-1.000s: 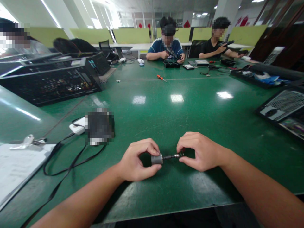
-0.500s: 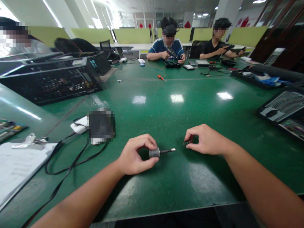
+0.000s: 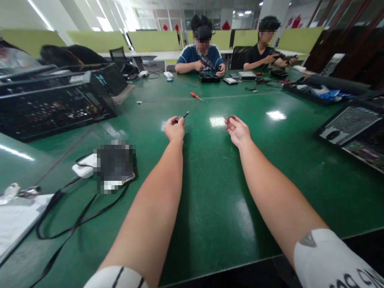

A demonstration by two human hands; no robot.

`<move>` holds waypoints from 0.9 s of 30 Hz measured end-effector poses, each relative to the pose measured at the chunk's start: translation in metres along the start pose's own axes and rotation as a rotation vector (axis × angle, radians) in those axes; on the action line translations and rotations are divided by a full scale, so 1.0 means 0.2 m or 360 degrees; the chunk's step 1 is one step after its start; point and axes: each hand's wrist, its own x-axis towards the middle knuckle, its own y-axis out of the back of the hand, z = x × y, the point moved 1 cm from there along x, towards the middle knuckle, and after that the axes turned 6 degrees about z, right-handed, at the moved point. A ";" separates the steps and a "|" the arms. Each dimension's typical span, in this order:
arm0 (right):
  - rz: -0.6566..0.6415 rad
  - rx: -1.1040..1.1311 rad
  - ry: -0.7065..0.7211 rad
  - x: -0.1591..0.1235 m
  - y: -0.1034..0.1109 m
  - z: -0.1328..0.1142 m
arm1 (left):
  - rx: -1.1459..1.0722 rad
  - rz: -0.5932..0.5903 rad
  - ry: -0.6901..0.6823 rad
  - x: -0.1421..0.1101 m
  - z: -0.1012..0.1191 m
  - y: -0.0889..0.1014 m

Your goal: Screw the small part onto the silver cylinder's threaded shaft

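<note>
Stretched far forward over the green table, my left hand (image 3: 175,129) is closed on a small grey metal cylinder with a thin shaft (image 3: 186,115). The shaft is dark with a silvery tip and points up and to the right; my fingers cover most of the cylinder. My right hand (image 3: 237,130) is held level with the left, a gap between them, palm turned inward. Its thumb and fingertips pinch a tiny dark metal piece (image 3: 231,117), too small and blurred to name. An orange-handled screwdriver (image 3: 195,96) lies on the table beyond both hands.
A black computer case (image 3: 54,104) stands at left, another case (image 3: 354,124) at right. Near left are a badge-like item on a black lanyard (image 3: 64,234) and a clipboard (image 3: 24,224). Two people work across the table (image 3: 210,168); a third is partly visible at far left.
Both my hands have moved forward, away from me, and up off the near part of the table, still holding their pieces. My view has shifted slightly to the right.
</note>
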 end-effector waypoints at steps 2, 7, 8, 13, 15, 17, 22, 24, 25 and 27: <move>0.0042 0.0044 0.0021 0.05 -0.04 0.05 | -0.0077 -0.0127 0.0007 0.00 -0.03 -0.09; 0.0019 -0.0010 0.0042 0.12 -0.15 0.14 | -0.0194 -0.0496 0.0040 -0.05 -0.07 -0.17; -0.0008 -0.0059 0.0057 0.12 -0.17 0.16 | -0.0209 -0.0523 0.0042 -0.05 -0.08 -0.17; -0.0036 -0.0244 0.0083 0.11 -0.24 0.18 | -0.0273 -0.0601 0.0046 -0.05 -0.07 -0.15; -0.0018 -0.0247 0.0068 0.10 -0.24 0.17 | -0.0294 -0.0634 0.0050 -0.05 -0.07 -0.15; -0.0025 -0.0230 0.0055 0.09 -0.24 0.16 | -0.0318 -0.0655 0.0058 -0.06 -0.06 -0.15; -0.0183 -0.0241 -0.0023 0.07 -0.21 0.12 | -0.0372 -0.0700 0.0092 -0.07 -0.06 -0.13; -0.0269 -0.0276 -0.0050 0.06 -0.19 0.10 | -0.0379 -0.0712 0.0108 -0.07 -0.06 -0.12; -0.0303 -0.0293 -0.0056 0.05 -0.18 0.09 | -0.0379 -0.0720 0.0119 -0.07 -0.05 -0.12; -0.0369 -0.0331 -0.0058 0.03 -0.18 0.08 | -0.0376 -0.0751 0.0151 -0.07 -0.05 -0.11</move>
